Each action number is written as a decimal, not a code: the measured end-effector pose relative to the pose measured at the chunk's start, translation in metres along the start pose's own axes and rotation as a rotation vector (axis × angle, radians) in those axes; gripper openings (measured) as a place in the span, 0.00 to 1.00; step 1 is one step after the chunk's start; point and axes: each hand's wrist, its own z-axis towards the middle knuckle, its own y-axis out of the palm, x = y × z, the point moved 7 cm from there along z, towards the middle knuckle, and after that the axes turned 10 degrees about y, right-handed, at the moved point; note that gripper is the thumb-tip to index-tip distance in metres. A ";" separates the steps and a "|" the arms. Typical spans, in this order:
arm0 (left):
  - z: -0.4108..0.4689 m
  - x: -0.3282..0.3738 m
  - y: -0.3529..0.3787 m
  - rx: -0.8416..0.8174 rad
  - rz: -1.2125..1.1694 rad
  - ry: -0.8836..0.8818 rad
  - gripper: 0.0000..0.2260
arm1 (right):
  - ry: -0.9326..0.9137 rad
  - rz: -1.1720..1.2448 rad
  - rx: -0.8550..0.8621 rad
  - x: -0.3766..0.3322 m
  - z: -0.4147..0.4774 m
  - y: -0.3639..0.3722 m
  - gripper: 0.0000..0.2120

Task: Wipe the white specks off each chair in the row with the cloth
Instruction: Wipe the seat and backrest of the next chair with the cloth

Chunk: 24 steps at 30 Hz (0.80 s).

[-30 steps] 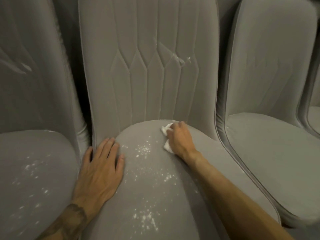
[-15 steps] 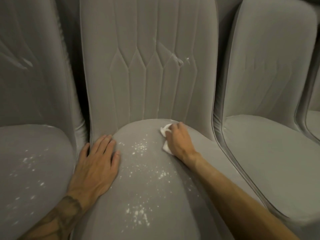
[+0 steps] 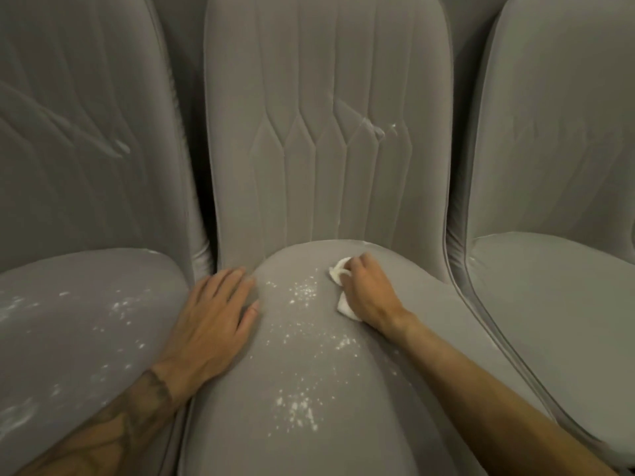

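Three grey upholstered chairs stand side by side. The middle chair (image 3: pixel 326 166) has white specks (image 3: pixel 302 293) scattered over its seat and a smear on its backrest. My right hand (image 3: pixel 369 293) presses a small white cloth (image 3: pixel 338 273) onto the back of that seat, right of the specks. My left hand (image 3: pixel 213 317) lies flat with fingers spread on the seat's left edge. The left chair (image 3: pixel 86 321) also carries white specks on its seat. The right chair (image 3: pixel 556 286) looks free of specks.
Narrow dark gaps (image 3: pixel 192 166) separate the chair backs. The seats nearly touch each other at the front.
The view has shifted slightly; both hands stay in nearly the same places on the middle seat, the cloth still under my right hand.
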 end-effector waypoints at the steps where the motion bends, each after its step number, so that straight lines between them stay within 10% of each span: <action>1: -0.004 -0.007 -0.003 0.004 0.006 -0.033 0.23 | -0.037 -0.017 -0.008 0.002 -0.001 -0.002 0.12; 8: -0.020 -0.018 0.003 -0.007 -0.053 -0.155 0.25 | 0.317 -0.112 0.192 0.084 0.030 -0.031 0.10; 17: -0.024 -0.017 0.000 0.021 -0.090 -0.176 0.23 | -0.166 0.003 -0.011 -0.023 0.002 0.014 0.12; 24: -0.024 -0.015 -0.003 0.030 -0.093 -0.169 0.22 | 0.178 -0.048 0.126 0.031 0.038 -0.003 0.08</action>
